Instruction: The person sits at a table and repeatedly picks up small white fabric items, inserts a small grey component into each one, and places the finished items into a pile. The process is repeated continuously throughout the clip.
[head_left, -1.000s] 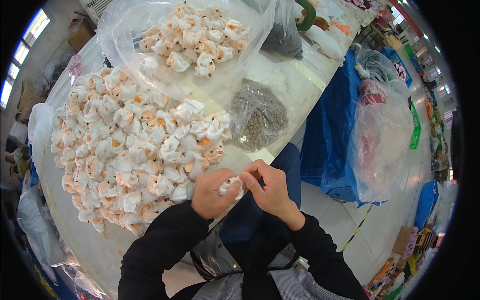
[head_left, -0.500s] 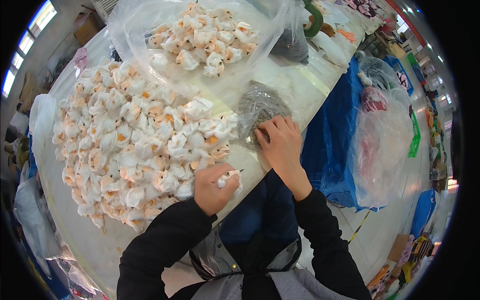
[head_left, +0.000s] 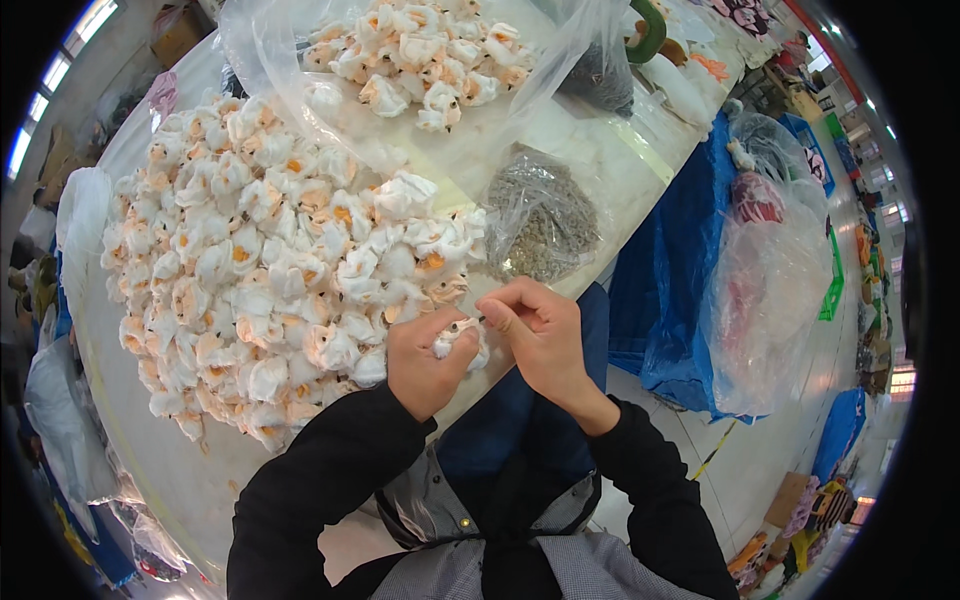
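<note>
My left hand [head_left: 422, 368] is closed round a small white plush piece [head_left: 463, 338] with a dark dot on it, by the near edge of the table. Just right of that piece, the thumb and forefinger of my right hand [head_left: 548, 345] are pinched together; whatever they hold is too small to make out. Beyond my right hand lies a clear plastic bag [head_left: 548, 222] of tiny grey-brown bits. A wide pile of white and peach fluffy plush pieces [head_left: 250, 265], many with orange patches and dark dots, spreads to the left of my hands.
More plush pieces [head_left: 430, 55] lie on a large clear plastic sheet or bag [head_left: 265, 50] at the back. Near it stands a bag of dark material [head_left: 598, 85]. A blue bin [head_left: 665, 270] with clear plastic bags [head_left: 765, 300] stands on the floor right of the pale table [head_left: 600, 150].
My right hand has moved from the bag of tiny bits back to the plush piece, its thumb and forefinger now pinched. My left hand stays closed on the piece.
</note>
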